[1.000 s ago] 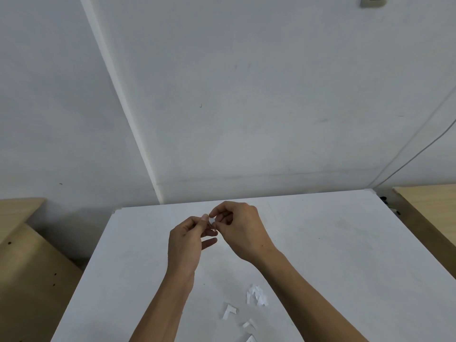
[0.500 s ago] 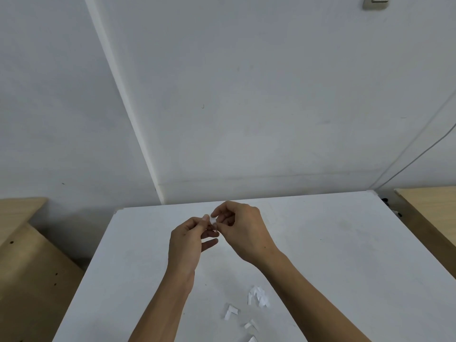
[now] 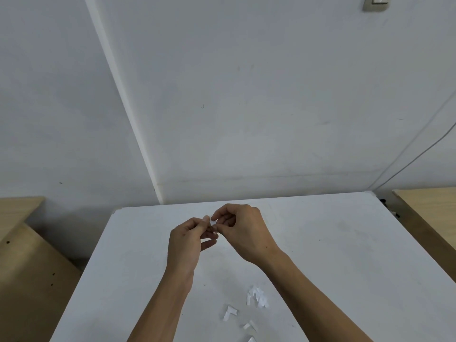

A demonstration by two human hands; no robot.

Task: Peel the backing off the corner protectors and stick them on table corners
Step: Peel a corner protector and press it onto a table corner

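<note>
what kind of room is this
Probably a plain workroom or office, though that's a guess: bare white walls, a white table with light wooden desks on either side, and a wall switch high up.

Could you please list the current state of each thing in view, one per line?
Left hand: raised above the table, fingertips pinched on the small white piece.
Right hand: raised, fingertips pinched on the same piece.
Small white piece: held between both hands, mostly hidden.
Loose white pieces: lying scattered on the white table.
</note>
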